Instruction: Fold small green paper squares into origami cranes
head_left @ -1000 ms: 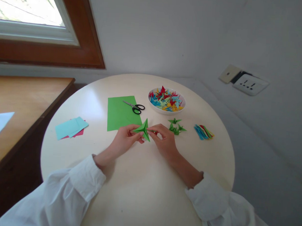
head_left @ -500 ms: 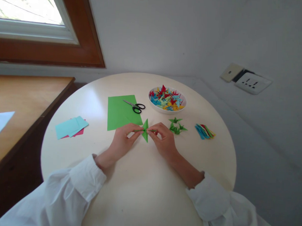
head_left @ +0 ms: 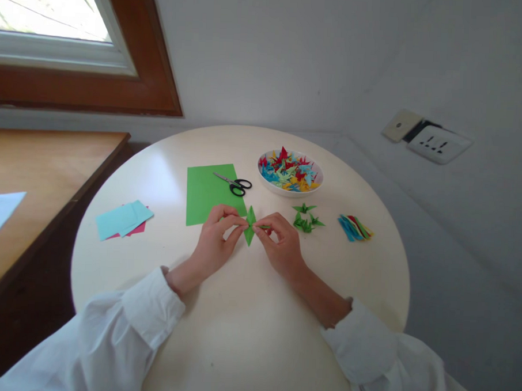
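Note:
A green origami crane (head_left: 250, 226) is held between my two hands above the round white table (head_left: 237, 344), its wings pointing away from and toward me. My left hand (head_left: 216, 237) pinches its left end between thumb and fingertips. On the opposite end, my right hand (head_left: 282, 242) also has thumb and fingers closed. Just past my left hand lies a green paper sheet (head_left: 203, 193), with black-handled scissors (head_left: 233, 184) resting partly on it. Several small green cranes (head_left: 305, 220) sit to the right of my right hand.
A white bowl (head_left: 282, 192) full of coloured cranes stands at the back. Folded paper strips (head_left: 354, 228) lie at the right. Light blue and pink paper pieces (head_left: 124, 219) are at the left. A wooden desk (head_left: 50, 163) adjoins the table, and the wall (head_left: 267, 63) rises behind.
My left fingers have shifted their grip on the crane, with the index finger raised and bent more. The crane has turned slightly. My right hand stays almost in place.

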A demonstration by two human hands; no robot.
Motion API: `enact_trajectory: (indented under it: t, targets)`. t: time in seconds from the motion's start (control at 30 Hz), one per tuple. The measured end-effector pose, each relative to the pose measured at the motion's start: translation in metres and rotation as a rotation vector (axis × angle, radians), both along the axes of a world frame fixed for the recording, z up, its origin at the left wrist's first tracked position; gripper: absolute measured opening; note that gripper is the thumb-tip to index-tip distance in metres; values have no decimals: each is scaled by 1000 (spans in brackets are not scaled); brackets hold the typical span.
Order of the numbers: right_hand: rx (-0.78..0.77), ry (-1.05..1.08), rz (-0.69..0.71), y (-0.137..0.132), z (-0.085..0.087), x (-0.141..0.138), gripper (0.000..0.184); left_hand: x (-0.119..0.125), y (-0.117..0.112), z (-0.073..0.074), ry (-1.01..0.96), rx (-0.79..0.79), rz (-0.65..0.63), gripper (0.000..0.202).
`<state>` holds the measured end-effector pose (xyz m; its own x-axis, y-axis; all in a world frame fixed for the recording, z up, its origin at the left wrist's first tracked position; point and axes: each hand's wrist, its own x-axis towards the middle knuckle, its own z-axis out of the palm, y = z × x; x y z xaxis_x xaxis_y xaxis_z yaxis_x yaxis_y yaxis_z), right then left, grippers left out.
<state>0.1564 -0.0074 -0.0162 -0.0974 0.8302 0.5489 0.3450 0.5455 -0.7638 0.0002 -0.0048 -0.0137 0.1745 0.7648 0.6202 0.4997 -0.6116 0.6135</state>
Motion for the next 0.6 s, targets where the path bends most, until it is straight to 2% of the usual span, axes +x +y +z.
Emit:
enact_trajectory:
  t: [0.27, 0.6]
  targets:
    - [-51, 32, 9, 0, 0, 0, 6, 0, 0, 0, 40, 32, 11, 9]
    - [-60, 19, -9, 1, 0, 1, 8, -1, -1, 1, -40, -48, 1, 9]
